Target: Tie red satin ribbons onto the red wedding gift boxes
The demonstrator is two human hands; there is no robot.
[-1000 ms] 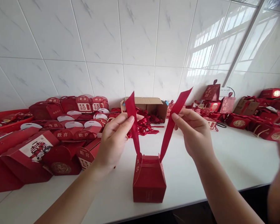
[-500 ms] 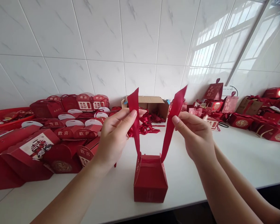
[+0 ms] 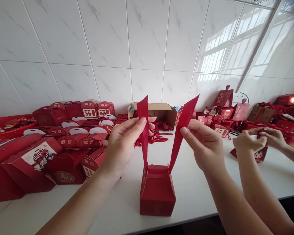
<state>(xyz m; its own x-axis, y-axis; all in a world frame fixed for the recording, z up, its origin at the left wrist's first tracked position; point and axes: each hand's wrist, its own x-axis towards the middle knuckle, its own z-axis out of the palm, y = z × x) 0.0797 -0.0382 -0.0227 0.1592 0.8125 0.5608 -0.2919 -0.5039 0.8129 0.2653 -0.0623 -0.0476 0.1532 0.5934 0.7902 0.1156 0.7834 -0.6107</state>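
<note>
A small red gift box point(image 3: 158, 192) stands upright near the front edge of the white table. A red ribbon point(image 3: 144, 140) comes out of the two sides of its top, and both ends are held up above it. My left hand point(image 3: 123, 147) pinches one end between thumb and fingers. The other end is pinched by my right hand point(image 3: 203, 143) at about the same height. Each ribbon tip sticks up past the fingers, and the two lengths stand apart. Neither hand touches the box itself.
Many red boxes point(image 3: 68, 160) are packed on the left, beside a red tray point(image 3: 12, 122). Behind my hands lies a cardboard box point(image 3: 170, 112) spilling red ribbons point(image 3: 156, 135). To the right, a co-worker's hands point(image 3: 250, 143) handle another red box point(image 3: 261, 155); more boxes point(image 3: 284, 120) stand behind.
A co-worker's hands and a red box have come into view on the right. My own hands still hold the ribbon ends in nearly the same place; the view has shifted slightly.
</note>
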